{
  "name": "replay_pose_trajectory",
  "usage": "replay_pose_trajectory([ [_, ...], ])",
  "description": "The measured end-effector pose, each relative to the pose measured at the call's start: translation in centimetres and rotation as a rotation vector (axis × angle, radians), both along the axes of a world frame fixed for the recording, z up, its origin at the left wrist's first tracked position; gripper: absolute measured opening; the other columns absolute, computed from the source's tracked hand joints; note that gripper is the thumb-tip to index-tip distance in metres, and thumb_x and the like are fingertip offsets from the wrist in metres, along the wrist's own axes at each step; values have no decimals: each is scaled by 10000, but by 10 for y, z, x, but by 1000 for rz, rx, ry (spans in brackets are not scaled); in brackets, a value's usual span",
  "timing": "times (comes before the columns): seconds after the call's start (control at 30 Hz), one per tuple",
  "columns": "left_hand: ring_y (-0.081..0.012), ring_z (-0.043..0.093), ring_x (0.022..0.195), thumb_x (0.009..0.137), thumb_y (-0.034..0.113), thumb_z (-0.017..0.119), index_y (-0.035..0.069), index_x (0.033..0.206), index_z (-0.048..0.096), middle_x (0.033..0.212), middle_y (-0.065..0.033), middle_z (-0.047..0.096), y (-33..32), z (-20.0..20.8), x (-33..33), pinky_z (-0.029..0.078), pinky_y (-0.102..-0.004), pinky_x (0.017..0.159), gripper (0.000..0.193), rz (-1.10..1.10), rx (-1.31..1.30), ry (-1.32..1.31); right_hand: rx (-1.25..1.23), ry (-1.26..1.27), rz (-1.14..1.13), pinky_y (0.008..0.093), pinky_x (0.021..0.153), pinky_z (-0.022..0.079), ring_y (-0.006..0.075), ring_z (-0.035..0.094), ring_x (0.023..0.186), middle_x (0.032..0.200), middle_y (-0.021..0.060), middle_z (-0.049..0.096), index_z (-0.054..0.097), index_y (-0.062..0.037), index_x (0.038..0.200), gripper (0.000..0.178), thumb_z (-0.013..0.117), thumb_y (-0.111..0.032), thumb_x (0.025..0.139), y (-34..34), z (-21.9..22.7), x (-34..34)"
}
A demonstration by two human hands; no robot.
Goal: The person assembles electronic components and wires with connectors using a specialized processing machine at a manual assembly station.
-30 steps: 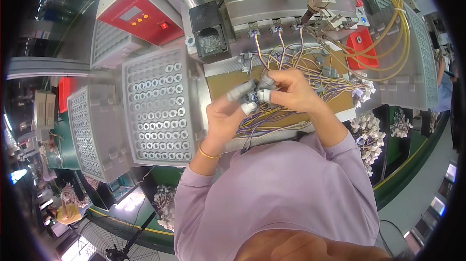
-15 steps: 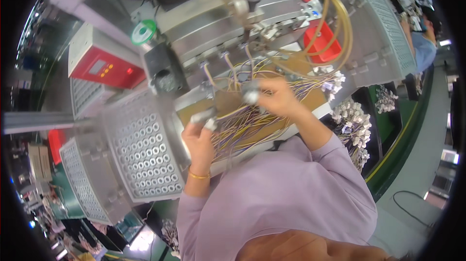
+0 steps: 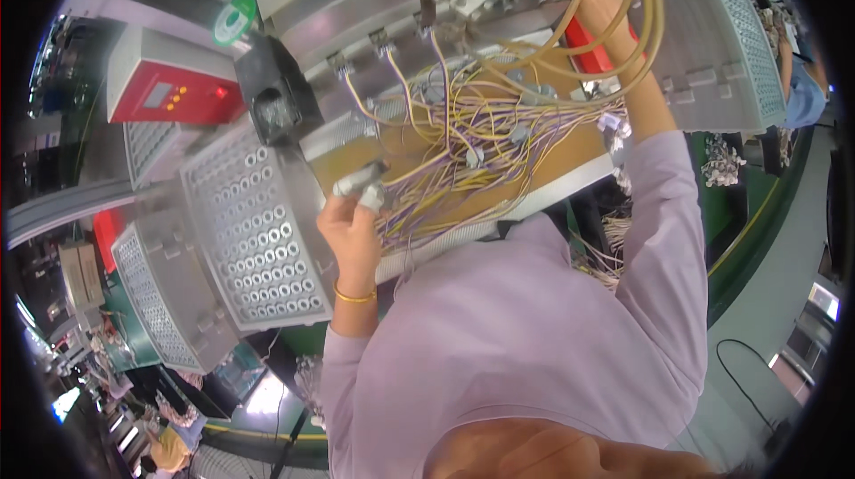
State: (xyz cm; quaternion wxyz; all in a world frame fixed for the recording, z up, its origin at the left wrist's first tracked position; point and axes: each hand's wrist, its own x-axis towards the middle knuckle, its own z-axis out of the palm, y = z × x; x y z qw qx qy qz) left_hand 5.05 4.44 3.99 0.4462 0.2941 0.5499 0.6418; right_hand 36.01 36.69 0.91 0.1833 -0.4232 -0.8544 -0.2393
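My left hand (image 3: pixel 353 223), with pale covers on its thumb and forefinger, is at the left end of a bundle of yellow, white and purple wires (image 3: pixel 472 136). Thumb and forefinger are stretched out with a gap between them, and I see nothing held. My right hand (image 3: pixel 602 9) reaches far right over a red bin (image 3: pixel 588 50), fingers stretched toward the control buttons at the top edge; their tips are hard to make out. Three wire leads (image 3: pixel 399 92) run from small connectors on the metal machine (image 3: pixel 334 20) down into the bundle.
Looped yellowish tubes (image 3: pixel 655 12) hang across my right forearm. At left stand a red-and-white control box (image 3: pixel 174 78), a green solder spool (image 3: pixel 234 20), a black holder (image 3: pixel 278 92) and a panel with rows of round holes (image 3: pixel 267 252). Another person (image 3: pixel 806 96) is at far right.
My right hand has left the wire bundle and gone up and right to the machine's buttons. My left hand stays at the wires' left end. The whole view has shifted a little.
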Motion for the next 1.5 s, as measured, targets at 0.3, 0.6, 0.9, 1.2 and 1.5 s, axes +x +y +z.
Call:
replay_pose_trajectory([
  [0.3, -116, 526, 611, 788, -32, 487, -27, 977, 560, 977, -166, 594, -4, -8, -2, 438, -227, 531, 202, -6, 33, 3, -450, 920, 71, 264, 556, 445, 207, 566, 572, 675, 113, 603, 573, -1, 946, 253, 587, -148, 742, -116, 20, -20],
  [0.6, -97, 544, 640, 777, -41, 499, -24, 976, 574, 940, -117, 613, -1, -2, 5, 435, -196, 511, 214, -69, 55, -46, -477, 469, 281, 339, 430, 409, 251, 519, 434, 502, 99, 507, 511, -57, 659, 179, 647, -173, 648, -202, 31, -94],
  [0.9, -140, 562, 577, 797, 17, 483, -20, 982, 571, 928, -106, 616, 12, 8, 12, 440, -207, 485, 208, -108, -36, -337, -468, 535, 109, 326, 454, 387, 226, 501, 466, 538, 93, 515, 587, -32, 795, 130, 635, -109, 701, -174, 63, -81],
  [1.2, -137, 563, 600, 810, 33, 503, 5, 995, 570, 891, -79, 612, 19, 19, 15, 426, -202, 464, 200, -103, 18, -457, -1066, 837, 633, 265, 452, 347, 109, 449, 499, 599, 56, 510, 592, 14, 847, 155, 598, -71, 718, -228, 59, -144],
  [1.5, -164, 572, 670, 823, 53, 506, 0, 1091, 532, 956, -84, 580, 22, 23, 18, 446, -227, 528, 274, -345, 81, -522, -1587, 1228, 518, 197, 444, 356, 40, 480, 539, 617, -6, 534, 594, -4, 834, 104, 586, -63, 749, -223, 58, -154],
])
